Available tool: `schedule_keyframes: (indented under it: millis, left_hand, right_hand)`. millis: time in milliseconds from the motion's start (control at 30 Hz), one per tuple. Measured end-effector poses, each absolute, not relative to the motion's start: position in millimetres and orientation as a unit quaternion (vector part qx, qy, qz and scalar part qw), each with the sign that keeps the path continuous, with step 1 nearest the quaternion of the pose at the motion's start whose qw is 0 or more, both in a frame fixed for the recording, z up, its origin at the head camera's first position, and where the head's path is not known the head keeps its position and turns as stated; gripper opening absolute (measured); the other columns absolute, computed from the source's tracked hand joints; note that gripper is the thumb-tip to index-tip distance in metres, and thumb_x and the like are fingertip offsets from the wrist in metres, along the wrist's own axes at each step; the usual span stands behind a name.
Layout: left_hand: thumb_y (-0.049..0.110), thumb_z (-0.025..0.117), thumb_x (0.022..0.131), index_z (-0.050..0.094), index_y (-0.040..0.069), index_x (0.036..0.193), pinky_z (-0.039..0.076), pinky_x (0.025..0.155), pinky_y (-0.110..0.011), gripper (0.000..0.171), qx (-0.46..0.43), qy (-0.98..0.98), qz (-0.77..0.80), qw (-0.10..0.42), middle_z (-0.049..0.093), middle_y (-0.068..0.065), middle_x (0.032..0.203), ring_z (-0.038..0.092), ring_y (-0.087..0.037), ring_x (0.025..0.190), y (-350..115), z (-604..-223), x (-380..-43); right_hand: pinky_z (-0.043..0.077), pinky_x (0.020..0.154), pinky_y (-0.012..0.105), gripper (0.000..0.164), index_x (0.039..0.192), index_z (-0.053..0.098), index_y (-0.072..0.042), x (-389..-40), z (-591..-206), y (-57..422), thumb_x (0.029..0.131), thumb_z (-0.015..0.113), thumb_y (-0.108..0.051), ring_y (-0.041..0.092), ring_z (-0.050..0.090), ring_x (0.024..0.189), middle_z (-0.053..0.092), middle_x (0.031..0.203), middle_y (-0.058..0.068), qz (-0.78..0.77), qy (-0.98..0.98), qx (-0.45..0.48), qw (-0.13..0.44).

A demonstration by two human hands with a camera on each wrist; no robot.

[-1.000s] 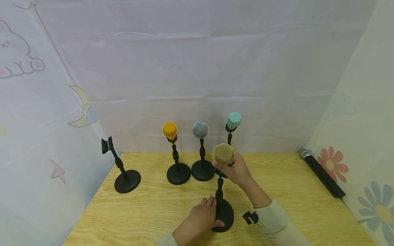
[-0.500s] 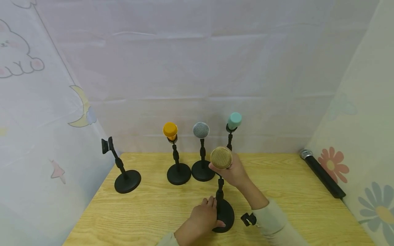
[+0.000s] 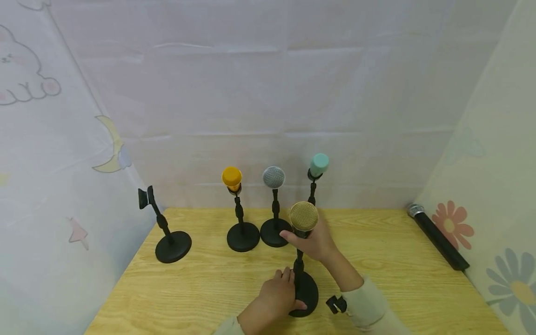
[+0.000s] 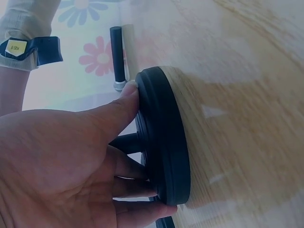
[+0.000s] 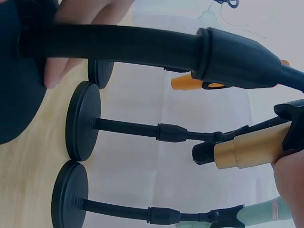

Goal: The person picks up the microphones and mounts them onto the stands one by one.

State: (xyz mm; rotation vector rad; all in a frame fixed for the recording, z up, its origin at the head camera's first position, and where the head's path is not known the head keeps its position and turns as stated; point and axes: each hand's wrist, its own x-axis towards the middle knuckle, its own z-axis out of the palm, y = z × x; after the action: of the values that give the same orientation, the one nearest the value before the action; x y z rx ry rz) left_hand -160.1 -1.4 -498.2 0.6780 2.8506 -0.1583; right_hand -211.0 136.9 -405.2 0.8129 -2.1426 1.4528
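A gold microphone (image 3: 304, 216) with a mesh head sits at the top of the nearest black stand (image 3: 299, 263), its gold handle (image 5: 256, 145) lying in the stand's clip (image 5: 294, 126). My right hand (image 3: 320, 239) holds the microphone just below its head, the thumb reaching out to the left; its other fingers are mostly hidden. Low on the same stand, my left hand (image 3: 276, 293) grips the round base (image 4: 166, 137). In the left wrist view the thumb presses one edge of it and fingers curl under the opposite edge.
Behind stand an orange microphone (image 3: 231, 177), a silver one (image 3: 274, 177) and a teal one (image 3: 319, 164), each on a stand. A stand with a bare clip (image 3: 173, 246) is at left. A black microphone (image 3: 437, 237) lies at right. Another clip (image 3: 336, 304) shows beside my right sleeve.
The gold microphone has come down slightly and now lines up with the stand's top. My right thumb has shifted lower and farther left. My left hand stays on the base.
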Motion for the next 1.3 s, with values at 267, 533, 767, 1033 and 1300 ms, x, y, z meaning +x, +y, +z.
schedule_keyframes:
  millis: [267,533,767,1033,1300]
  left_hand:
    - [0.075,0.058,0.083,0.051,0.017,0.150,0.057,0.081,-0.025,0.089,0.221,0.966,-0.059,0.119,0.047,0.004,0.154,0.049,-0.014,0.131,1.2,-495.1,-160.8]
    - [0.077,0.057,0.082,0.053,0.017,0.149,0.057,0.077,-0.024,0.090,0.226,0.966,-0.066,0.106,0.048,0.004,0.153,0.051,-0.013,0.127,1.7,-493.3,-159.1]
    - [0.079,0.055,0.082,0.053,0.017,0.149,0.056,0.073,-0.022,0.091,0.227,0.964,-0.086,0.110,0.047,0.005,0.153,0.052,-0.012,0.122,2.9,-494.7,-160.6]
    - [0.080,0.053,0.081,0.051,0.018,0.150,0.057,0.072,-0.022,0.093,0.214,0.964,-0.110,0.112,0.047,0.004,0.152,0.052,-0.011,0.119,7.5,-496.7,-161.3]
    - [0.080,0.054,0.081,0.051,0.017,0.150,0.058,0.076,-0.024,0.094,0.214,0.963,-0.107,0.125,0.047,0.002,0.152,0.051,-0.012,0.124,8.3,-497.7,-162.9]
  right_hand:
    - [0.054,0.082,0.032,0.050,0.120,0.056,0.002,-212.7,-406.4,134.3,0.078,0.083,0.003,0.017,0.061,0.095,0.063,0.108,0.013,0.518,-0.758,0.313,0.245]
    - [0.056,0.070,0.035,0.038,0.115,0.059,0.003,-213.3,-405.6,131.6,0.081,0.076,-0.001,0.017,0.063,0.079,0.067,0.095,0.010,0.497,-0.785,0.280,0.241]
    - [0.053,0.060,0.030,0.035,0.111,0.059,0.003,-212.3,-404.7,127.4,0.080,0.074,0.001,0.008,0.055,0.068,0.064,0.086,0.007,0.533,-0.765,0.269,0.243]
    - [0.052,0.057,0.027,0.024,0.100,0.060,0.000,-209.8,-403.3,122.7,0.081,0.074,0.001,0.005,0.052,0.065,0.059,0.078,-0.002,0.561,-0.761,0.236,0.226]
    - [0.051,0.059,0.023,0.013,0.085,0.060,-0.002,-213.4,-401.2,121.2,0.086,0.070,0.006,0.003,0.050,0.066,0.059,0.074,0.003,0.490,-0.777,0.295,0.263]
